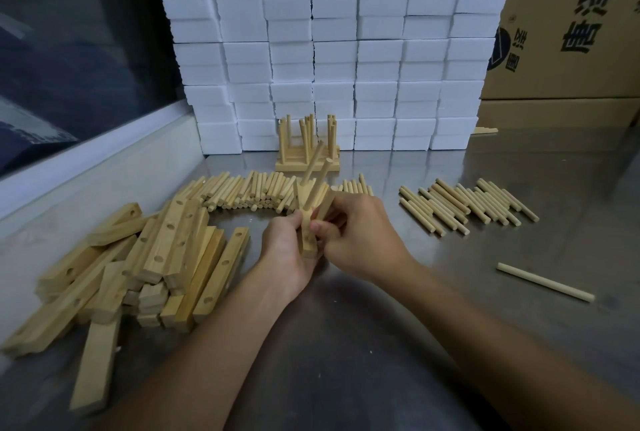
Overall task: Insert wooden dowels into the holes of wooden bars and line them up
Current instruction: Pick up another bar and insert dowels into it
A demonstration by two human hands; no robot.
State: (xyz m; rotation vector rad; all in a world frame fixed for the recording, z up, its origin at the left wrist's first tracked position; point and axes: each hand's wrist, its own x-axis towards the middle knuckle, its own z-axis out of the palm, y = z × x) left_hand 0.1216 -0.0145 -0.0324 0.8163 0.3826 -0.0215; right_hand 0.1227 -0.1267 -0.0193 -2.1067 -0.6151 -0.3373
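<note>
The left hand (pixel 289 250) grips a wooden bar (pixel 307 222) above the worktop (pixel 346 326) with two dowels (pixel 313 167) already standing in it, while the right hand (pixel 353 233) fingers pinch another dowel (pixel 327 203), which next probably needs aiming at a free hole.

Your left hand (pixel 289 250) grips a wooden bar (pixel 307 222) upright with two dowels (pixel 317 167) projecting; your right hand (pixel 360 240) seemingly pinches a third. Bar pile (pixel 145 257) left, dowel heap (pixel 242 193) behind, finished bars (pixel 306 153) beyond.
</note>
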